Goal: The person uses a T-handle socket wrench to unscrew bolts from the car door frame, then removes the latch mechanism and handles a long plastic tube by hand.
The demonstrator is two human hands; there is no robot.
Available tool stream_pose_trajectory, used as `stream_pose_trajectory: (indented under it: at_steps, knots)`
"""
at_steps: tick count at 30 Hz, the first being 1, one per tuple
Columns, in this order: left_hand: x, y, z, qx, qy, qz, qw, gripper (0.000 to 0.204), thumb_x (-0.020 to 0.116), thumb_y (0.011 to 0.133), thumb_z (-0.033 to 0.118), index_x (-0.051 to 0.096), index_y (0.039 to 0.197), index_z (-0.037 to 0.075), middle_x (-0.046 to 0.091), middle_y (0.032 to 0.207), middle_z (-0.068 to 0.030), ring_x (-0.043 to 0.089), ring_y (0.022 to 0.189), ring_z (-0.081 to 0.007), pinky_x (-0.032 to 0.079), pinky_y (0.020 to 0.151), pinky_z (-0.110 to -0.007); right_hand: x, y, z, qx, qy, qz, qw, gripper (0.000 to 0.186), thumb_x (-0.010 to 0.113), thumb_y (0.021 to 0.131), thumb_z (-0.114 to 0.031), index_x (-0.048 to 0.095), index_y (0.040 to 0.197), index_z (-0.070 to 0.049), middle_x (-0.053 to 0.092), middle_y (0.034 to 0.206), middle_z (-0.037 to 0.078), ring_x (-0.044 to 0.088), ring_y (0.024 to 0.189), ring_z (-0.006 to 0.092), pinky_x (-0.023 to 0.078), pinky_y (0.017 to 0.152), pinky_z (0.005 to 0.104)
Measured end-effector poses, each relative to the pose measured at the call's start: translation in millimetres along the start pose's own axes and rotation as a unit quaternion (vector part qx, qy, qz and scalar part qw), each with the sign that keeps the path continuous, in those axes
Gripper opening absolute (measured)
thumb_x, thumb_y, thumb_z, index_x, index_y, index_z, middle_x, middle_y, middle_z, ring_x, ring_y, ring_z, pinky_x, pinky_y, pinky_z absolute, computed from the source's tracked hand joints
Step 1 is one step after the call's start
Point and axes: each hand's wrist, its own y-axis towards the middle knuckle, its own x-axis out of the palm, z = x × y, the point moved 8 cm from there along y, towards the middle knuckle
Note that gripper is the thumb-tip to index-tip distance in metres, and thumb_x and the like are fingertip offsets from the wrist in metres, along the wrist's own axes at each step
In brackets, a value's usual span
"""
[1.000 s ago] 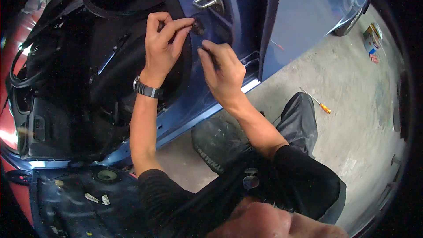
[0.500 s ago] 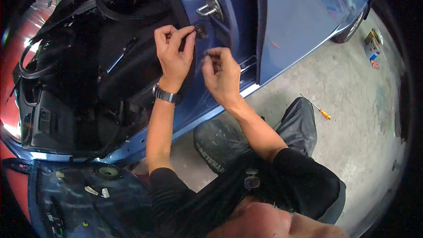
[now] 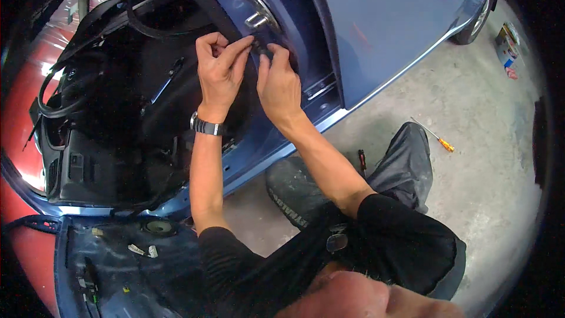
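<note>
Here's the small black fitting [image 3: 261, 50], upper middle of the frame, on the blue painted metal pillar [image 3: 231, 1], just below the silver U-shaped metal striker [image 3: 257, 20]; its long axis I can't make out; the bare left hand [image 3: 220, 75] is at its left, the bare right hand [image 3: 279, 87] at its lower right, neither clearly nearer; both thumb-and-forefinger pairs almost together, whether gripping it I can't tell.
</note>
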Motion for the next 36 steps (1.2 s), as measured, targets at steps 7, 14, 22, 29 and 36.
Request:
stream_pose_trajectory:
  at_steps: [7,14,22,29,36]
  knots:
    - [2.6,1.9,-3.9,-0.021,-0.022,-0.007,1.0,0.029,0.08,0.073,0.002,0.076,0.1,0.014,0.046,0.091,-0.005,0.049,0.073,-0.0165,0.045,0.061,-0.029,6.6,2.3,2.7,0.003,-0.028,-0.031,0.999,0.021,0.055,0.096,-0.01,0.049,0.112,0.003,0.066,0.093,0.028,0.065,0.082,0.047,0.053,0.067,0.0517]
    - [4.3,2.3,-3.7,-0.012,-0.017,-0.022,1.0,0.027,0.08,0.073,0.004,0.076,0.099,0.013,0.046,0.09,-0.0053,0.049,0.074,-0.0173,0.044,0.062,-0.029,6.5,7.0,0.9,-0.019,-0.032,-0.051,0.998,0.018,0.056,0.096,-0.011,0.049,0.106,0.002,0.066,0.092,0.026,0.064,0.082,0.0462,0.052,0.068,0.0533]
    - [9.8,-3.3,-5.2,-0.026,-0.019,-0.02,0.999,0.025,0.082,0.073,0.006,0.077,0.098,0.011,0.047,0.091,-0.0059,0.049,0.085,-0.0202,0.044,0.073,-0.032,6.0,3.1,4.7,-0.04,-0.061,-0.034,0.997,0.02,0.056,0.097,-0.019,0.047,0.102,-0.002,0.064,0.082,0.024,0.066,0.07,0.0441,0.054,0.059,0.0517]
    - [13.7,-20.7,-28.8,-0.158,-0.135,0.065,0.976,0.032,0.082,0.077,0.006,0.063,0.102,0.005,0.05,0.098,-0.0053,0.05,0.082,-0.0123,0.044,0.067,-0.024,-6.8,-37.7,14.2,0.234,0.274,-0.188,0.914,0.022,0.053,0.097,-0.009,0.054,0.114,0.005,0.064,0.082,0.021,0.067,0.065,0.0281,0.053,0.061,0.0368]
    - [52.3,-64.6,-49.8,-0.345,-0.297,0.174,0.873,0.039,0.076,0.086,0.009,0.056,0.118,-0.002,0.056,0.096,-0.0019,0.05,0.076,-0.0055,0.044,0.064,-0.019,-35.1,-14.7,-5.3,-0.067,0.079,-0.041,0.994,0.027,0.054,0.094,0.0,0.054,0.12,0.006,0.065,0.096,0.024,0.069,0.079,0.035,0.054,0.072,0.0387]
